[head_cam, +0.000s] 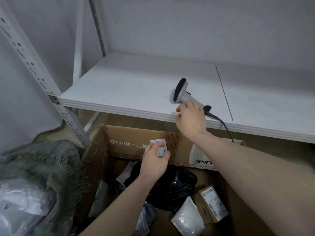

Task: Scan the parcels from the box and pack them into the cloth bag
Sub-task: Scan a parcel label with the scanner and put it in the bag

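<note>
**Small parcel held over the box, other hand at the scanner**

Cardboard box (129,145) stands open below the front edge of the white shelf (119,82), and everything here is placed from it. Above its far wall the left hand (156,159) pinches a small white labelled parcel (159,147) between thumb and curled fingers. Up and to the right of the box, on the shelf, lies the grey barcode scanner (183,92) with its cable (225,125) trailing down over the edge toward the box. The right hand (190,118) reaches over the scanner's handle with fingers loosely bent; whether they have closed on it cannot be told. Inside the box lie a black plastic parcel (172,186), a white padded bag (187,217) and a small brown carton (213,203) with a label. Left of the box sits the grey-green cloth bag (42,160), with pale wrapped parcels (22,201) showing in its mouth.
</note>
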